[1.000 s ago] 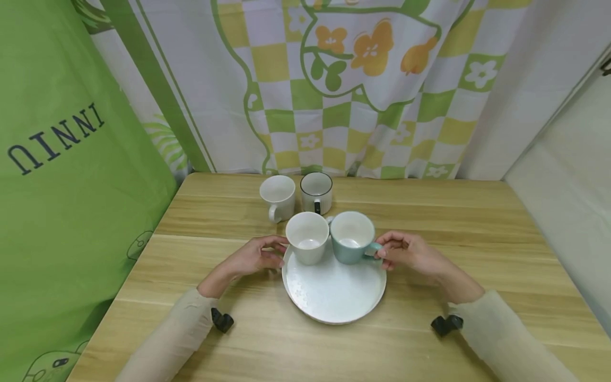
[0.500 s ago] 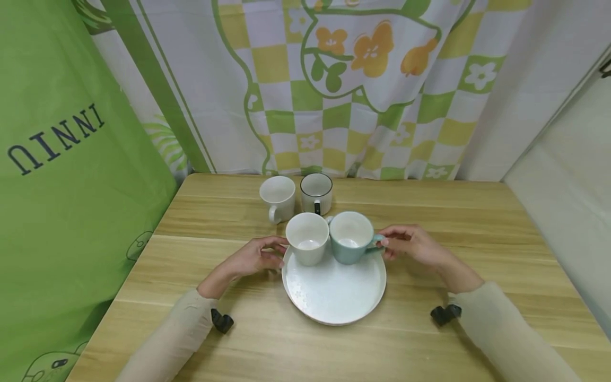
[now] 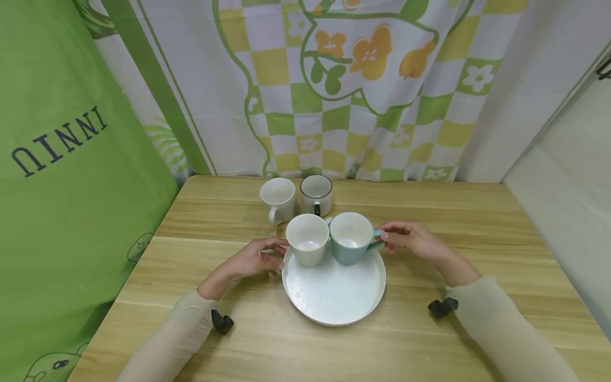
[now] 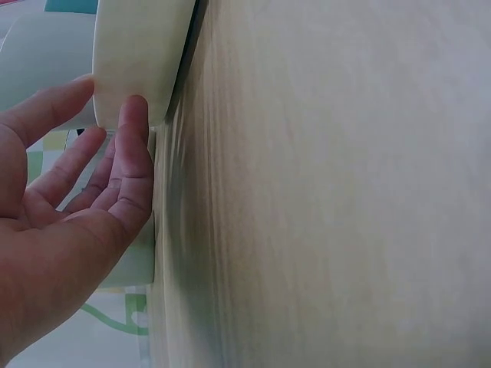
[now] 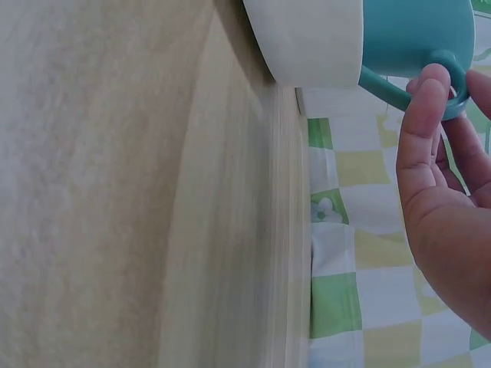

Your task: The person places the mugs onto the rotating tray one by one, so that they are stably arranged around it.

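Observation:
A round white tray (image 3: 334,297) carries a white mug (image 3: 307,241) and a teal mug (image 3: 352,244) with a pale inside, side by side on its far half. My left hand (image 3: 255,257) holds the tray's left edge; the left wrist view has the thumb (image 4: 134,138) against the outer wall and another finger at the rim. With my right hand (image 3: 415,244) I pinch the teal mug's handle (image 5: 453,84) between thumb and fingers. The handle points right and slightly away from me.
Behind the tray, a white mug (image 3: 278,199) and a dark-rimmed white mug (image 3: 316,193) stand on the wooden table (image 3: 477,233). A patterned curtain (image 3: 358,122) hangs along the table's back edge, and a green cloth (image 3: 86,212) hangs at the left.
My right hand has moved slightly away from me, swinging the teal mug's handle back so the mug has turned a little. The left hand and the tray have kept their places.

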Demonstrator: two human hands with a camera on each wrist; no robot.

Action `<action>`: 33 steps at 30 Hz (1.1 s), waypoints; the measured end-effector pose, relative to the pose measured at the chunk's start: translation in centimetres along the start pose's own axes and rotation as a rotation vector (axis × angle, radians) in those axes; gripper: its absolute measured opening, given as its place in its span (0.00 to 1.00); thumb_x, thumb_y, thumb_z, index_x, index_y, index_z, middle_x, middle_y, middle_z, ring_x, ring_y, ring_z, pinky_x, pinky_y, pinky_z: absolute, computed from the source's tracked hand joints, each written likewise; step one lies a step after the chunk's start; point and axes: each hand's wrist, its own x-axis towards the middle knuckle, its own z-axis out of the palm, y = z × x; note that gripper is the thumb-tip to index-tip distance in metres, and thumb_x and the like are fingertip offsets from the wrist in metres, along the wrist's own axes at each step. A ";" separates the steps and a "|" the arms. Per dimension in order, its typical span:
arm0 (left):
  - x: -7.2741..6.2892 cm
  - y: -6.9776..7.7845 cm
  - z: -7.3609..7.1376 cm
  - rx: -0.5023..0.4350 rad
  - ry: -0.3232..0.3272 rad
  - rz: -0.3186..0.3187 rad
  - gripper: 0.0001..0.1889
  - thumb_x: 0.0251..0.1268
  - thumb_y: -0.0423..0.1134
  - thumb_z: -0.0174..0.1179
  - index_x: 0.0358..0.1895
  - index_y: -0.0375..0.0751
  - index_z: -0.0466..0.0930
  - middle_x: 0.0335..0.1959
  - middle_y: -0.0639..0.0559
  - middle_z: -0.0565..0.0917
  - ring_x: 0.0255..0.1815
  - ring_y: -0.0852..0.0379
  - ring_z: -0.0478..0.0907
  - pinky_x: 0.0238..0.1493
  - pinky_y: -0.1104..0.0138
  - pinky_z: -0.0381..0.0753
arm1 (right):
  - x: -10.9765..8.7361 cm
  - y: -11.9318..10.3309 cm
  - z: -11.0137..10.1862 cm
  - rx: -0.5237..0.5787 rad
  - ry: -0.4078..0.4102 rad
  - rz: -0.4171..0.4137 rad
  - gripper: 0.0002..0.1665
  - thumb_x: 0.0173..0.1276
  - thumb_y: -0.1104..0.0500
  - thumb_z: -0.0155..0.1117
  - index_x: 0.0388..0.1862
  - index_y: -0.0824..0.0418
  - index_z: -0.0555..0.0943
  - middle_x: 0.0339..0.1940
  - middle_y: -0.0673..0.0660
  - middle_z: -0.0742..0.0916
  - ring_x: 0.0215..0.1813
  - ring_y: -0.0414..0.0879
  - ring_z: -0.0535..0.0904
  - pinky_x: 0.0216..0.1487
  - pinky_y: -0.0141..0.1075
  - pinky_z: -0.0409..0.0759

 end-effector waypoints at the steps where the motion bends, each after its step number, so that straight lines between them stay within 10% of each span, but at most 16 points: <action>1: 0.0 0.0 0.0 -0.001 -0.001 0.002 0.29 0.62 0.29 0.67 0.67 0.31 0.70 0.59 0.28 0.77 0.57 0.36 0.80 0.49 0.67 0.85 | 0.0 0.0 0.0 0.006 0.001 0.003 0.22 0.74 0.60 0.61 0.59 0.76 0.76 0.41 0.58 0.87 0.38 0.42 0.84 0.44 0.38 0.87; 33: -0.3 0.2 -0.3 0.016 0.054 -0.019 0.24 0.68 0.33 0.63 0.66 0.36 0.73 0.57 0.33 0.80 0.53 0.47 0.84 0.49 0.64 0.86 | -0.8 0.5 1.0 0.010 0.099 0.053 0.25 0.74 0.60 0.61 0.62 0.75 0.71 0.46 0.64 0.83 0.40 0.42 0.83 0.43 0.36 0.86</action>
